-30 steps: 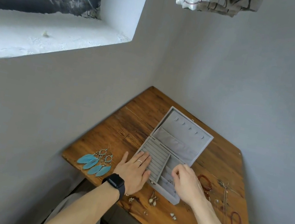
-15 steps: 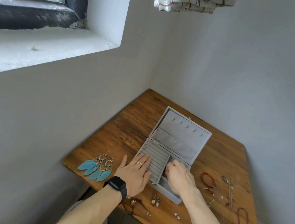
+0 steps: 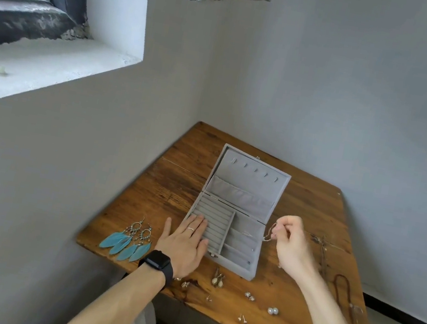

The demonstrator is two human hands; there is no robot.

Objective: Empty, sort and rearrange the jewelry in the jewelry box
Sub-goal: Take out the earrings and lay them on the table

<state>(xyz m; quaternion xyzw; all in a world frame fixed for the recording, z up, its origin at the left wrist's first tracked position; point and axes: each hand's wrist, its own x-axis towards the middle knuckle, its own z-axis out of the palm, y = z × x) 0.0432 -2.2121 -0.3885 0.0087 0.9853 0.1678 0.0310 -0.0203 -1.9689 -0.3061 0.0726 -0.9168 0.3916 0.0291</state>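
Observation:
A grey velvet jewelry box [image 3: 247,196] lies open on the wooden table [image 3: 169,179], lid leaning back. My left hand [image 3: 183,243], with a ring and a black watch, rests flat on the ring rows [image 3: 211,223] at the box's left side, fingers apart. My right hand [image 3: 291,241] hovers just right of the box, fingers pinched on a thin silver chain [image 3: 268,233] that hangs from them. The right compartments [image 3: 241,245] look nearly bare apart from a few tiny bits.
Two turquoise feather earrings [image 3: 127,242] lie at the table's left front corner. Small earrings and studs [image 3: 219,278], including pearl studs [image 3: 272,311], are scattered along the front edge. Necklaces and a dark cord [image 3: 342,291] lie to the right. Walls close in left and behind.
My right hand has come out of the box's right compartments and moved right and up, now holding a thin chain. My left hand stays flat on the ring rows.

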